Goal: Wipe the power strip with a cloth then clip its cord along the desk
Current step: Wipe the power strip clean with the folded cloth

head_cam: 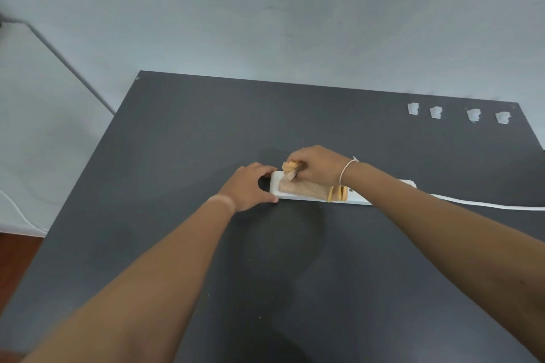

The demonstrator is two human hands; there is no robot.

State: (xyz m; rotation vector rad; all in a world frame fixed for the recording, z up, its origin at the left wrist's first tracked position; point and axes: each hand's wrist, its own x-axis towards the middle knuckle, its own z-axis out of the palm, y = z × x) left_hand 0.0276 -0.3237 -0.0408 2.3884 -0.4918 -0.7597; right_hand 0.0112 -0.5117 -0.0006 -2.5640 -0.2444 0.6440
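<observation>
Power strip [358, 199] lies flat near the middle of the dark counter [177, 141], its white cord [483, 205] trailing off to my right. My left hand [246, 187] braces its left end, fingers curled on the edges, while my right hand [320, 166] pinches a bunched tan cloth [303, 187] draped over its top. I'd judge the strip light, rigid and slick — apt to skate, so holding the end makes sense. Four white clips [458, 113] wait along the far right edge — the cord looks pliable enough for them.
</observation>
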